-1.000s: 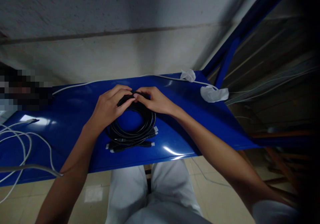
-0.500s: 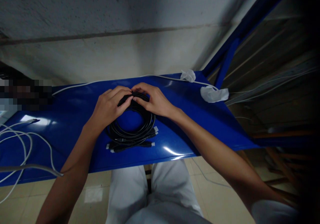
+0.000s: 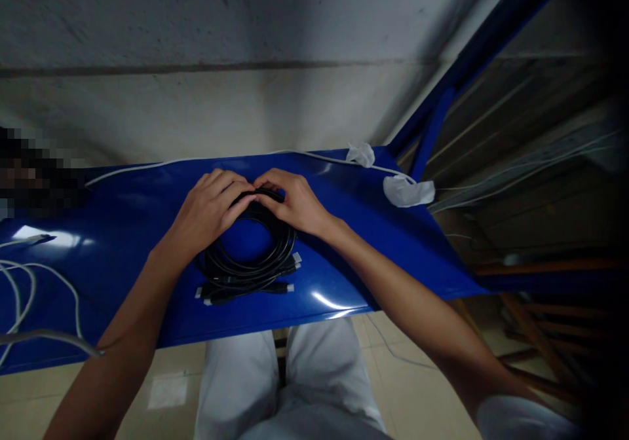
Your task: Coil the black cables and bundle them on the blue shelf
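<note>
A coil of black cables (image 3: 255, 268) lies on the blue table, with several connector ends, some pale-tipped, bunched along its near side. My left hand (image 3: 213, 205) is closed over the coil's far left part, thumb and fingers pinching the strands. From the right, my right hand (image 3: 293, 199) grips the far side of the same coil, its thumb in front and its index finger over the top. The fingertips of both hands meet at the coil's far edge. They cover the strands between them, so any tie there is hidden.
White cables (image 3: 37, 283) loop at the table's left. Another white cable (image 3: 181, 160) runs along the back edge to two white crumpled wraps (image 3: 409, 191) at the right. A blue frame post (image 3: 432, 132) rises at the right. A person (image 3: 29, 178), blurred, is at the far left.
The whole scene has shifted slightly left in view as the camera turned. Both hands keep their hold on the coil, with the right thumb and fingers drawn a little closer to the left hand.
</note>
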Tool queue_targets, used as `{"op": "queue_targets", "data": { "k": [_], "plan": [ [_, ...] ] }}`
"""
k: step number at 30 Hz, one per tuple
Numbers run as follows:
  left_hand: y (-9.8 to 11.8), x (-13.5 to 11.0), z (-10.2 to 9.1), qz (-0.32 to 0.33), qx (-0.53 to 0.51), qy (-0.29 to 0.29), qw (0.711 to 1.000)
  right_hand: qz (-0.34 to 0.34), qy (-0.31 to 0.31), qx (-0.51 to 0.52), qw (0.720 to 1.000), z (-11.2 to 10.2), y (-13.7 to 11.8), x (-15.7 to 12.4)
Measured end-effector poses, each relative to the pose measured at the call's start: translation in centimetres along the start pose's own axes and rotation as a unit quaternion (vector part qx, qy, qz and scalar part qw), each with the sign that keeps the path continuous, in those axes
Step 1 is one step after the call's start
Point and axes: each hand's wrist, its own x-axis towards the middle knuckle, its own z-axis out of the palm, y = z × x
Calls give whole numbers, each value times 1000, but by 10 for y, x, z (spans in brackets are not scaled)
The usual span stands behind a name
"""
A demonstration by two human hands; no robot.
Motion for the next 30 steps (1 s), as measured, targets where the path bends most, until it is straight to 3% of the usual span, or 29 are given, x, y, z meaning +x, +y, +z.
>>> {"op": "queue_targets", "data": {
  "k": [12, 21, 30],
  "plan": [
    [2, -3, 15, -101, -66, 39, 992, 75, -4, 38, 996, 7, -5, -4],
    [-3, -4, 16, -148, -210, 29, 966, 96, 0, 58, 994, 8, 1, -5],
    [-3, -4, 14, -203, -268, 27, 941, 111, 13, 84, 990, 9, 3, -5]
  ]
}}
